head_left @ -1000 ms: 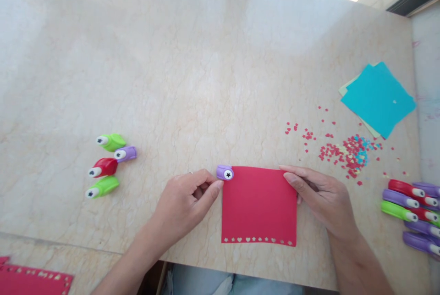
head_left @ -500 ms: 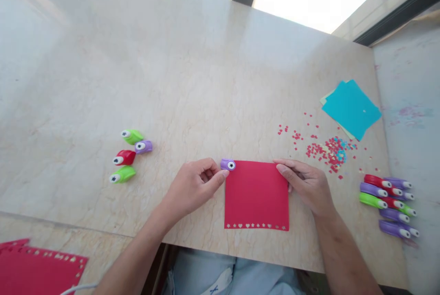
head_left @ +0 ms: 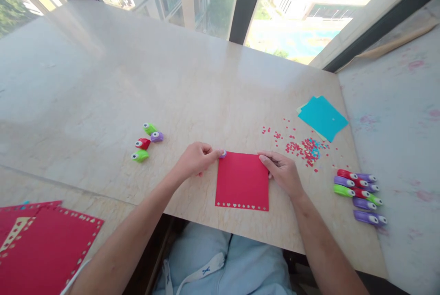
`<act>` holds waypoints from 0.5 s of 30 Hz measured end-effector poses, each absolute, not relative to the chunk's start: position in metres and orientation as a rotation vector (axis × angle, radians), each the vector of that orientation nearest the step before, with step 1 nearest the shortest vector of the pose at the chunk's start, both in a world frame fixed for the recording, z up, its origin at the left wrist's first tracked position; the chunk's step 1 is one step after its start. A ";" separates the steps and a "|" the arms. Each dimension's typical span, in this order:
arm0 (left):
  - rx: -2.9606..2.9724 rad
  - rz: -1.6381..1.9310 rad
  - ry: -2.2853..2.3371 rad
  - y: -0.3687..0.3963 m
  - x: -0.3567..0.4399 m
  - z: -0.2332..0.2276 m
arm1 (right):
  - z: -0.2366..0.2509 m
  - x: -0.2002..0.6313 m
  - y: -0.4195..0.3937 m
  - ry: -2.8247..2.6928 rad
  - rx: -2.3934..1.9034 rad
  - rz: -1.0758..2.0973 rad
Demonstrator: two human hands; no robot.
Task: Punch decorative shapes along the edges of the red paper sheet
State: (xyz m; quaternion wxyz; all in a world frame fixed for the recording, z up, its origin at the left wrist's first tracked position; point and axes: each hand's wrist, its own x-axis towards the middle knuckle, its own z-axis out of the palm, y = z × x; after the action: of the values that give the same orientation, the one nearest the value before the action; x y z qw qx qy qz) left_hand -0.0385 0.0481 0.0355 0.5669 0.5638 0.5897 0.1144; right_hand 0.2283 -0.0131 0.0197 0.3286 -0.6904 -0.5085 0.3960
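A square sheet of red paper (head_left: 242,180) lies in front of me, with a row of small star and heart holes along its near edge. At its far left corner sits a small purple craft punch (head_left: 223,154). My left hand (head_left: 199,158) closes on that punch, its thumb over it and hiding much of its body. The sheet's far right corner is pinched between the thumb and fingers of my right hand (head_left: 281,169).
Several punches (head_left: 140,143) stand to the left; more punches (head_left: 359,192) are grouped at the right. Red and blue paper bits (head_left: 305,149) lie scattered before blue sheets (head_left: 323,117). Punched red sheets (head_left: 58,240) lie at lower left. Windows (head_left: 295,15) border the far side.
The view has tilted up, showing more of the windows. My left thumb has moved onto the purple punch, covering more of it. My right hand keeps its hold on the corner.
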 end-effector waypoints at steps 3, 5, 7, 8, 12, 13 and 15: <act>1.325 0.213 1.408 0.052 -0.037 0.038 | 0.017 0.228 -0.013 -1.355 -1.774 1.026; 1.310 0.187 1.426 0.054 -0.036 0.041 | 0.016 0.228 -0.013 -1.384 -1.753 1.014; 1.297 0.177 1.439 0.056 -0.036 0.044 | 0.014 0.229 -0.013 -1.411 -1.737 1.000; 1.295 0.171 1.443 0.057 -0.036 0.045 | 0.013 0.229 -0.013 -1.425 -1.732 0.984; 1.308 0.120 1.447 0.062 -0.037 0.046 | 0.010 0.227 -0.014 -1.485 -1.715 0.871; 1.310 0.103 1.443 0.064 -0.037 0.046 | 0.009 0.227 -0.014 -1.497 -1.709 0.847; 1.313 0.077 1.432 0.065 -0.038 0.045 | 0.009 0.227 -0.014 -1.520 -1.695 0.813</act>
State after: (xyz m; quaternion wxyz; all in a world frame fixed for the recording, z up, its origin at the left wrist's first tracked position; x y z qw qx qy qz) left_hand -0.0375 0.0655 0.0452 0.5634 0.5578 0.6086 0.0326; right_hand 0.2266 -0.0144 0.0088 0.3542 -0.6558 -0.5879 0.3144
